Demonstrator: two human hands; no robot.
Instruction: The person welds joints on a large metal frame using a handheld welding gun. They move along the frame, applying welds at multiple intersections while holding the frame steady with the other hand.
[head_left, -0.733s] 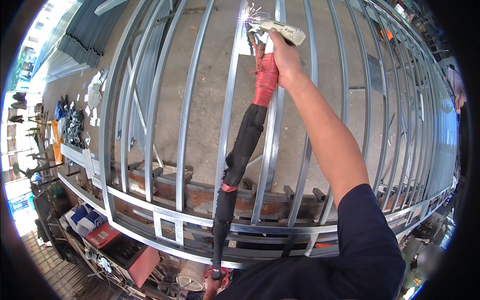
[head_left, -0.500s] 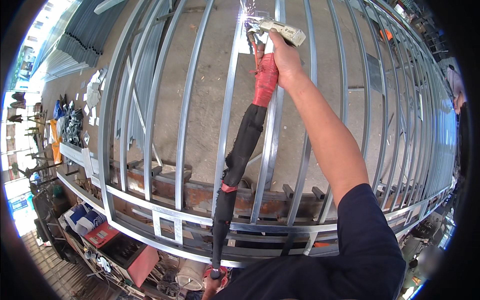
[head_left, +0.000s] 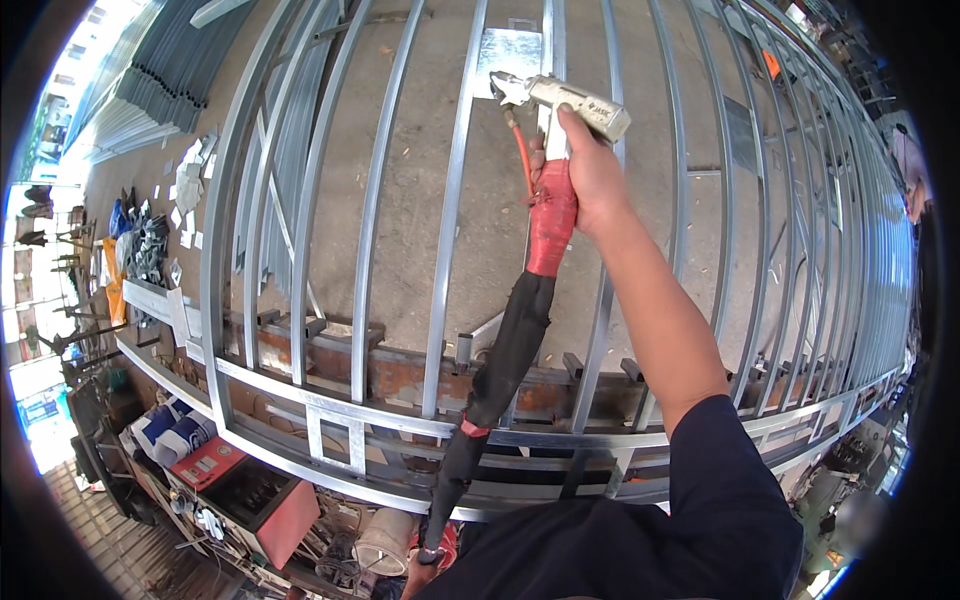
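Observation:
My right hand is closed round a pale welding gun with red tape on its lower grip. The gun's nozzle points left, beside a shiny metal plate that spans two galvanized bars. No sparks show at the tip. A thick black-sleeved cable runs from the gun down to the lower edge. There my left hand, partly cut off, is closed round the cable. A metal frame of long parallel bars lies under the gun.
Stacked grey metal profiles lie at the far left. Metal scraps are scattered on the floor. A red toolbox and a white bucket stand at the lower left. A rusty beam runs beneath the frame.
The bright sparks at the gun's tip have stopped. My right hand has drawn the gun nearer and slightly right, uncovering the shiny plate. The cable has shifted right with it.

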